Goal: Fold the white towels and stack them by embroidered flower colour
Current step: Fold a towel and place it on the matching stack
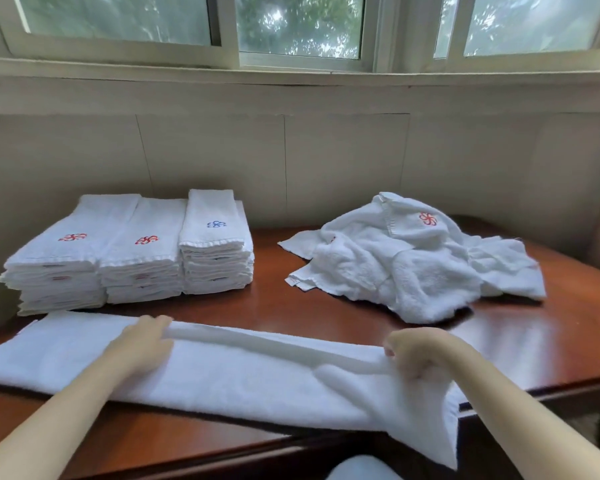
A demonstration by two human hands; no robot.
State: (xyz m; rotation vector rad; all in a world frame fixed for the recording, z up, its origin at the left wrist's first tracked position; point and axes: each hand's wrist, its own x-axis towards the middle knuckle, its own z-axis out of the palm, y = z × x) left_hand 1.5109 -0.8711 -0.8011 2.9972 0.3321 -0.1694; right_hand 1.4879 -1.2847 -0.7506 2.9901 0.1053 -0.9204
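- The left hand (142, 344) lies knuckles up on the long towel (194, 375), its fingers curled over the towel's far fold and pinching that edge against the palm.
- The right hand (420, 355) is closed in a loose fist around the same fold, at about three o'clock from the left hand, with the cloth bunched under the thumb.
- Between the two hands the gripped edge runs as a raised, taut ridge, lifted slightly off the layer below.
- The long towel stretches across the near edge of the wooden table (326, 317); its right end hangs over the table's front corner, at about five o'clock from the right hand.
- At eleven o'clock from the left hand stand three folded stacks, touching side by side.
- The left stack (54, 271) and the middle stack (142, 265) each show a red flower on top.
- The right stack (215, 251) shows a blue flower on top.
- At twelve o'clock from the right hand lies a loose heap of unfolded towels (413, 265), well apart from the stacks, with one red flower visible near its top.
- Behind the table runs a pale wall, with a window (298, 26) above it.
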